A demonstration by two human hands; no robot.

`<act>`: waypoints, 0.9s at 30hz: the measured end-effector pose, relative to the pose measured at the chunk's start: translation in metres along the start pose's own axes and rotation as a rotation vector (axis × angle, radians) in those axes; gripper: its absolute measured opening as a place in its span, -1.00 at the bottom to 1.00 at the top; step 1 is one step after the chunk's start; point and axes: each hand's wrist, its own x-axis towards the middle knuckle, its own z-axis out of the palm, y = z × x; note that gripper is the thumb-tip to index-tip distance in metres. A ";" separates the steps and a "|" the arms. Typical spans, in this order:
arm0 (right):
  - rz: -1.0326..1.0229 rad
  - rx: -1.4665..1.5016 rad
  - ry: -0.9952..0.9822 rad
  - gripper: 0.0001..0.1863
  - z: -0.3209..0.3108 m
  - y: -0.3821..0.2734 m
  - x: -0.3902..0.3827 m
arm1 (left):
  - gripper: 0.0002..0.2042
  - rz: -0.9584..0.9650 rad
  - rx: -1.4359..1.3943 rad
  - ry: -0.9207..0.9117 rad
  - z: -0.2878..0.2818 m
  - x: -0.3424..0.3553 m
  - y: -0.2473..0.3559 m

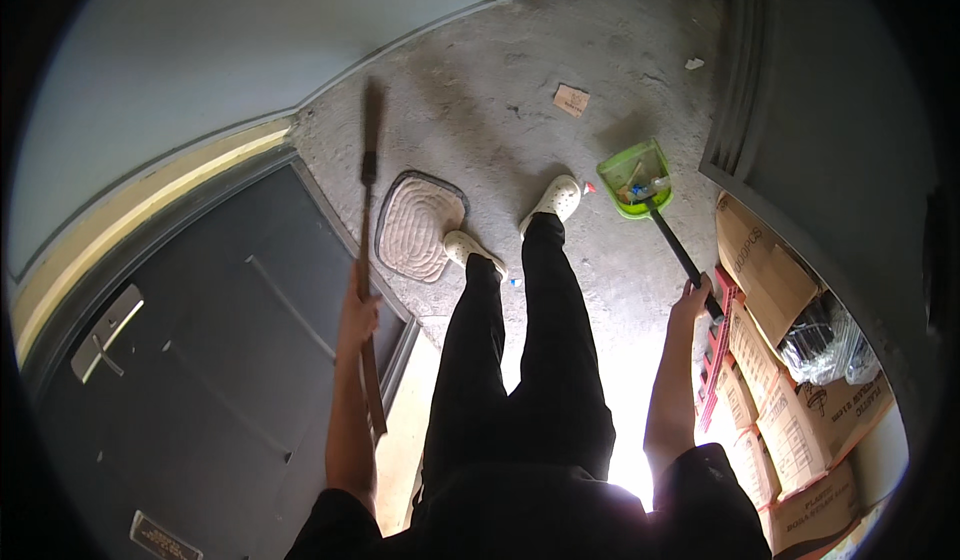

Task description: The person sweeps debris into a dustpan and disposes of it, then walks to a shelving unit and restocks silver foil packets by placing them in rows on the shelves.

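My left hand (359,316) is wrapped round the brown handle of a broom (367,225). The dark broom head is at the far end, smeared by motion, over the floor near the left wall. In my right hand (690,302) is the black handle of a long-handled dustpan (672,243). Its green pan rests on the concrete ahead and to the right, with small litter (640,188) in it, including something blue. A flat piece of brown cardboard (571,100) lies on the floor beyond my feet, between the broom head and the pan.
A beige mat with a dark border (420,228) lies by my left shoe (475,252). A dark door (200,360) stands at left. Stacked cardboard boxes (800,430) and a red rack (716,370) line the right. A white scrap (694,64) lies far right.
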 end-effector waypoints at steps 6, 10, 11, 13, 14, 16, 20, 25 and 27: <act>-0.027 0.028 0.015 -0.80 0.040 0.028 0.024 | -0.19 0.096 0.191 -0.010 0.065 0.114 0.015; -0.106 -0.020 -0.032 -0.81 0.060 0.039 0.024 | -0.20 0.120 0.445 -0.239 0.211 0.027 0.018; -0.112 -0.022 -0.043 -0.82 0.064 0.042 0.026 | -0.25 0.255 0.384 -0.221 0.233 -0.007 0.028; -0.134 -0.024 -0.069 -0.84 0.072 0.049 0.032 | -0.24 0.153 0.470 -0.348 0.245 -0.040 0.049; -0.157 -0.040 -0.089 -0.85 0.077 0.050 0.037 | -0.22 0.142 0.485 -0.410 0.246 -0.049 0.052; -0.199 -0.077 -0.120 -0.87 0.079 0.052 0.043 | -0.16 0.271 0.418 -0.536 0.221 -0.046 0.034; -0.140 -0.110 -0.067 -0.92 0.079 0.041 0.040 | -0.18 0.315 0.402 -0.475 0.150 -0.072 0.050; -0.234 -0.127 -0.209 -0.80 0.055 0.031 0.029 | -0.11 0.061 0.169 -0.233 0.119 -0.027 0.050; -0.317 -0.233 -0.270 -0.80 0.050 0.033 0.021 | -0.07 -0.118 -0.023 -0.271 0.146 0.018 0.014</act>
